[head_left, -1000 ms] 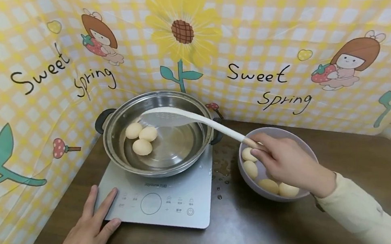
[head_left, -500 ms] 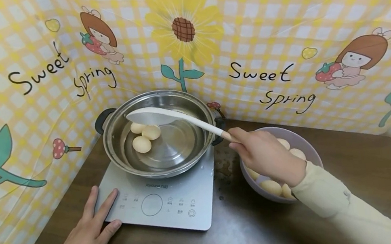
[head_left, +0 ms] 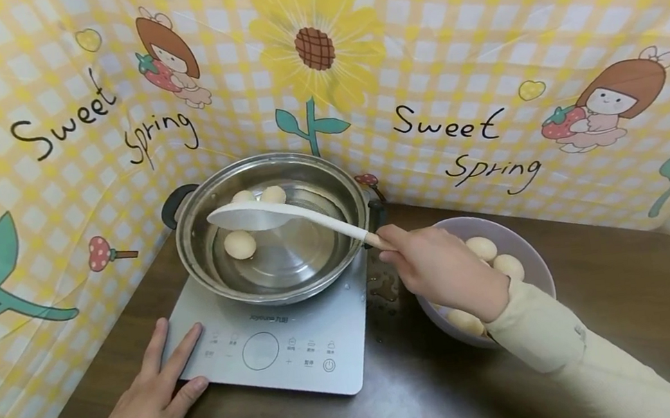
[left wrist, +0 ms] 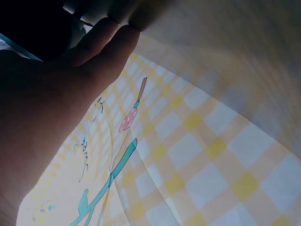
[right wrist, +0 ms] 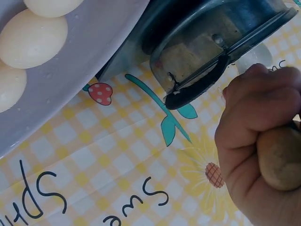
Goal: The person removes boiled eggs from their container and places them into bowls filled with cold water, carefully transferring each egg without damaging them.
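Note:
My right hand (head_left: 443, 269) grips the wooden end of a long white cooking spoon (head_left: 251, 216) and holds its head over the steel pot (head_left: 317, 270). In the right wrist view the rounded handle end (right wrist: 282, 157) shows within the curled fingers. Three pale eggs sit in the pot's water: one egg (head_left: 240, 245) in front of the spoon head, the other two behind it, partly covered. The pot stands on a flat silver induction cooker (head_left: 280, 320). My left hand (head_left: 151, 399) rests with spread fingers on the cooker's left front edge.
Right of the cooker, a lilac bowl (head_left: 539, 267) holds several eggs, partly hidden under my right forearm. Water drops (head_left: 382, 288) lie on the dark wooden table (head_left: 420, 394) between bowl and cooker. A checked cloth (head_left: 451, 27) rises behind and at the left.
My right hand has moved left with the spoon, whose head has come toward the front of the pot. Two eggs have shifted back and right; one stays at the front left. The left hand keeps still.

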Action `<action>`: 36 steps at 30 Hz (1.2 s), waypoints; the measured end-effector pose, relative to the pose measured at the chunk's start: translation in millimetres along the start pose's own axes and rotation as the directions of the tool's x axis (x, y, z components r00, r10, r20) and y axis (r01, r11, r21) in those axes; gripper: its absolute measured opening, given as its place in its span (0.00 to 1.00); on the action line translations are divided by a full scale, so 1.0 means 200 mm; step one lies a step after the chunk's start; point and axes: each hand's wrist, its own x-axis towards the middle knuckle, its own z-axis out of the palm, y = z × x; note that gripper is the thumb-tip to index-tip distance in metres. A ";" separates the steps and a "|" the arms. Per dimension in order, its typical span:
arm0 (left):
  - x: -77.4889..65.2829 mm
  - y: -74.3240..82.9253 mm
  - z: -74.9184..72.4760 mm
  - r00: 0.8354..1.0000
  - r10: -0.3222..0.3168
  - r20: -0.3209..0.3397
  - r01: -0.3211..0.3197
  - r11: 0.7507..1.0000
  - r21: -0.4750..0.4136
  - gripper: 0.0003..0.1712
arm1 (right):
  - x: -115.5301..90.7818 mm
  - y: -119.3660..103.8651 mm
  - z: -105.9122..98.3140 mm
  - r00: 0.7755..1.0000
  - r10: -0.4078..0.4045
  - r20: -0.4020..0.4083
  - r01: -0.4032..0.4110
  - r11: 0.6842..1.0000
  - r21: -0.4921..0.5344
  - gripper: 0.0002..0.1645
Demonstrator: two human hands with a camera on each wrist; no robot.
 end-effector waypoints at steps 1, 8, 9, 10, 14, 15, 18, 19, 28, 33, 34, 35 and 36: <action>0.00 0.00 0.00 1.000 0.002 -0.001 -0.002 1.000 -0.001 0.42 | 0.00 0.00 0.00 1.000 0.000 0.006 0.000 1.000 0.004 0.09; 0.02 0.01 -0.02 1.000 0.015 -0.002 -0.015 1.000 0.004 0.42 | -0.04 -0.02 -0.02 1.000 0.007 0.031 -0.008 1.000 0.019 0.07; 0.02 0.01 -0.02 1.000 0.013 0.000 -0.013 1.000 0.005 0.42 | -0.04 -0.03 -0.03 0.999 0.009 0.035 -0.010 1.000 0.016 0.07; 0.02 0.01 -0.02 1.000 0.011 0.002 -0.011 1.000 0.006 0.43 | -0.04 -0.03 -0.03 0.999 0.008 0.037 -0.008 1.000 0.012 0.07; 0.01 0.00 -0.02 1.000 0.006 0.003 -0.006 1.000 0.000 0.43 | -0.05 -0.04 -0.04 0.999 -0.011 0.039 0.011 1.000 -0.013 0.06; 0.01 0.00 -0.02 1.000 0.005 0.004 -0.005 1.000 -0.001 0.43 | -0.06 -0.04 -0.04 0.999 -0.016 0.040 0.017 1.000 -0.019 0.07; 0.01 0.00 -0.01 1.000 0.002 0.006 -0.002 1.000 -0.004 0.43 | -0.06 -0.06 -0.07 0.998 -0.020 0.066 0.022 1.000 -0.023 0.08; 0.01 0.00 -0.01 1.000 0.002 0.005 -0.002 1.000 -0.004 0.43 | -0.07 -0.06 -0.08 0.997 -0.017 0.079 0.019 1.000 -0.023 0.09; 0.01 0.00 -0.01 1.000 0.005 -0.006 -0.005 1.000 -0.002 0.43 | -0.10 -0.09 -0.23 0.981 0.030 0.190 -0.022 0.999 -0.046 0.12; 0.01 -0.01 0.00 1.000 0.003 -0.004 -0.003 1.000 -0.002 0.43 | -0.09 -0.06 -0.31 0.975 0.032 0.221 -0.020 0.998 -0.054 0.13; 0.01 -0.01 0.00 1.000 0.002 -0.004 -0.002 1.000 -0.001 0.43 | -0.09 -0.06 -0.32 0.971 0.042 0.235 -0.031 0.998 -0.050 0.14; 0.00 -0.01 0.00 1.000 0.001 -0.002 -0.001 1.000 -0.003 0.43 | -0.10 -0.05 -0.33 0.967 0.051 0.249 -0.042 0.998 -0.042 0.13; 0.00 0.00 0.00 1.000 -0.001 0.000 0.001 1.000 -0.005 0.43 | -0.10 -0.04 -0.35 0.961 0.064 0.268 -0.058 0.998 -0.028 0.12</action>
